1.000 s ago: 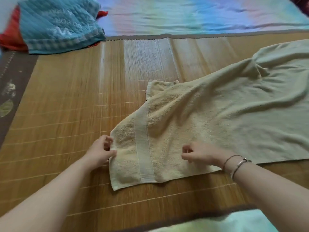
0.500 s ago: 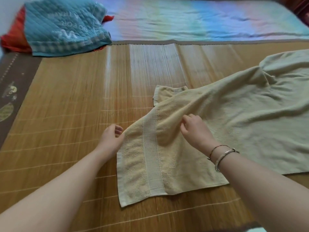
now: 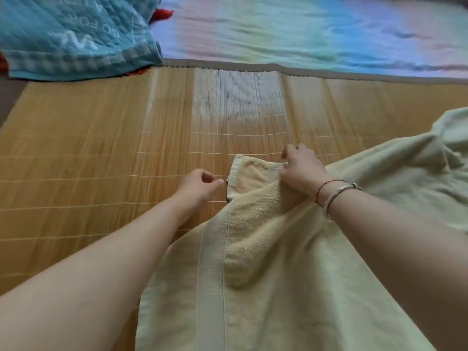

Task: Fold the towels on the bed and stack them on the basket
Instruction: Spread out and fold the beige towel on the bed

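Note:
A pale yellow towel (image 3: 266, 262) lies crumpled across the bamboo mat (image 3: 101, 160), running from the bottom centre out to the right edge. Its far corner (image 3: 248, 173) is folded over on itself. My right hand (image 3: 301, 171), with bracelets on the wrist, pinches the towel's hem at that far corner. My left hand (image 3: 200, 186) hovers just left of the same corner with its fingers curled; a small gap shows between the thumb and the towel's edge. No basket is in view.
A teal quilted blanket (image 3: 76, 36) with red cloth under it lies at the top left. A pastel rainbow sheet (image 3: 304, 34) covers the bed beyond the mat's grey border. The mat's left side holds nothing.
Both hands have moved away from me, from the towel's near end up to its far folded corner. The left hand let go of the side edge; the right hand took hold of the far hem.

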